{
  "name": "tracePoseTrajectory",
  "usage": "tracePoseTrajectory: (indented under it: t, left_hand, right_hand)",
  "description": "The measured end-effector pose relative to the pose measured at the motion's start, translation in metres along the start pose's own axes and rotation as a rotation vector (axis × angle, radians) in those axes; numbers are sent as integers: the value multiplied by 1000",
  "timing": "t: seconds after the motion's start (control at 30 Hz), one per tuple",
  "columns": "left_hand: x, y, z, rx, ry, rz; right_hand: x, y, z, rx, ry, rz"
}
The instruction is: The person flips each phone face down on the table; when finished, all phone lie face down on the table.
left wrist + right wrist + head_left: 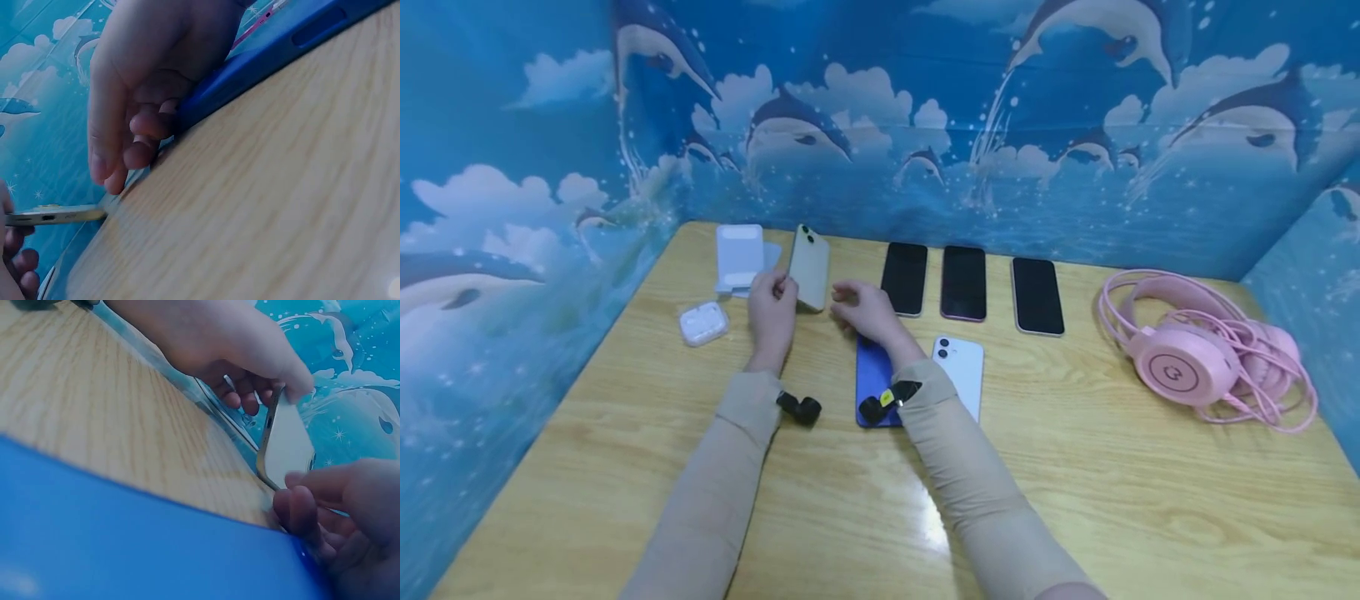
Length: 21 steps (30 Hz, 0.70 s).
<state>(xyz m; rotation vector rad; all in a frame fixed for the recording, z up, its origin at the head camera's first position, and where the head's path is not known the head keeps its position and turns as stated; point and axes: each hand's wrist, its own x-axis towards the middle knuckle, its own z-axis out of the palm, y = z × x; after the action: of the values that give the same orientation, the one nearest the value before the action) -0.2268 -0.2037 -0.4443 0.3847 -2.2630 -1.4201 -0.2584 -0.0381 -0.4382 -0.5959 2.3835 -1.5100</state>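
Table: light wood-grain tabletop (1075, 500) below both hands, with a bright glare patch nearer the person than the right hand.
Walls: blue dolphin-and-cloud cloth (880, 108) beyond the hands and along both sides.
Pale phone: between the hands, tilted up, its camera side towards the person; whether its lower edge touches the wood I cannot tell.
Left hand (772, 312): thumb and fingers pinch the left edge of the pale phone (810, 271).
Right hand (867, 310): fingers loosely bent, just beside the phone's lower right corner; contact is unclear.
Beyond the left hand: a whitish box (740, 254), overlapping a pale flat piece (772, 255).
Left of the left hand: a small white case (703, 323).
Beyond and right of the right hand: three dark-screened phones (964, 283) in a row.
Under the right wrist: a flat blue slab (869, 383), partly covered by the wrist and its black camera (872, 408).
Right of that wrist: a white phone (967, 367), partly hidden by the sleeve (970, 467).
Far right of the right hand: pink headphones (1180, 367) with their cable heaped over them.
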Motion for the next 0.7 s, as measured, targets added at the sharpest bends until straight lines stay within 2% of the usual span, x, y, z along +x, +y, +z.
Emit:
tracePoseTrajectory:
  t: [0.23, 0.37, 0.47, 0.7]
  left_hand:
    - [0, -1, 4, 40, -161, -47]
    - [1, -1, 5, 145, -225, -23]
    - [1, 0, 4, 222, -251, -1]
    - [-2, 2, 3, 339, -271, -8]
  right_hand:
    - [1, -1, 0, -124, 98, 51]
    - [1, -2, -1, -112, 137, 82]
    - [1, -2, -1, -90, 159, 106]
    - [3, -3, -1, -72, 167, 153]
